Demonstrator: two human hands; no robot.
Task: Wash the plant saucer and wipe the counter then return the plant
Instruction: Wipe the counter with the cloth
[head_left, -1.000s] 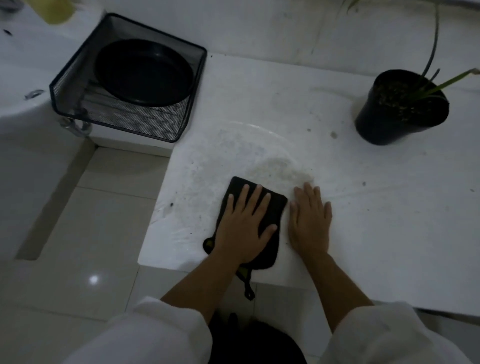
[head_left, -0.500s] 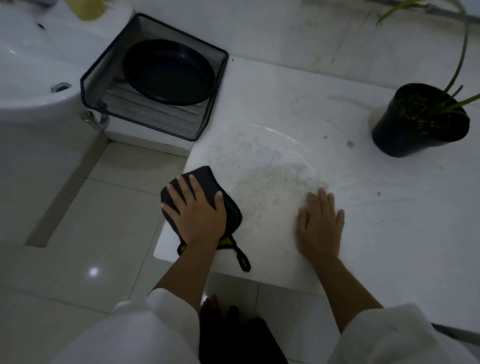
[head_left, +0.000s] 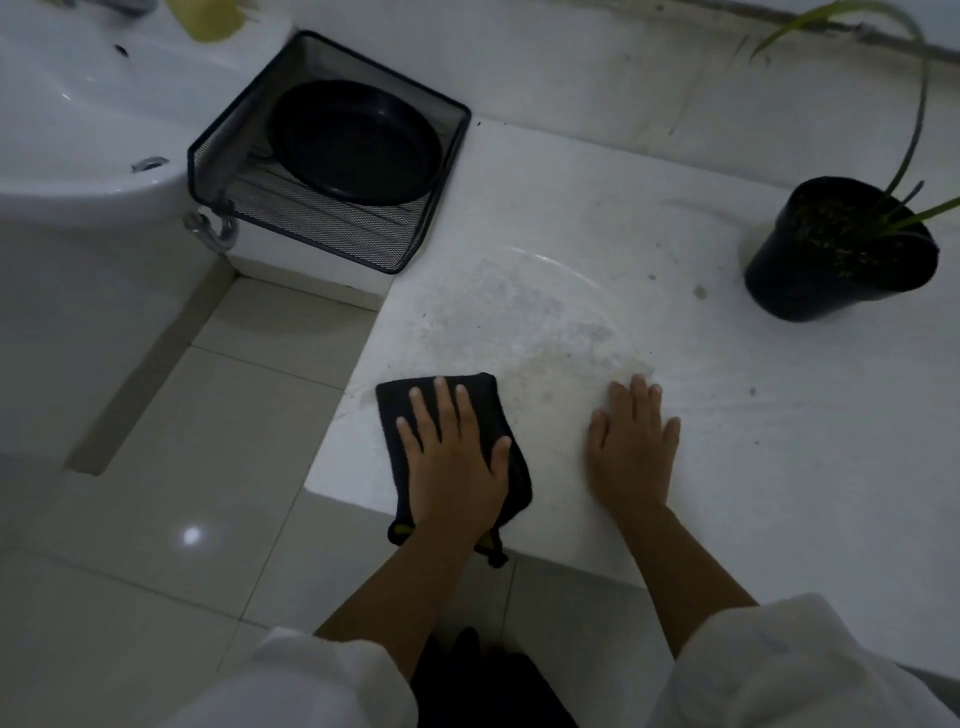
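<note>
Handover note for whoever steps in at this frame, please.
Left hand flat, pressing the black cloth on the counter, near-left corner. Right hand flat on bare counter.
Saucer sits in the mesh basket beside the sink; potted plant stands far right on the counter.
Done: saucer off the counter; washed or not, cannot tell.
Left: wipe off the gritty ring, return saucer and plant.

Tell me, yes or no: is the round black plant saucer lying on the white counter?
No, the round black plant saucer lies inside the black wire-mesh basket.
</note>
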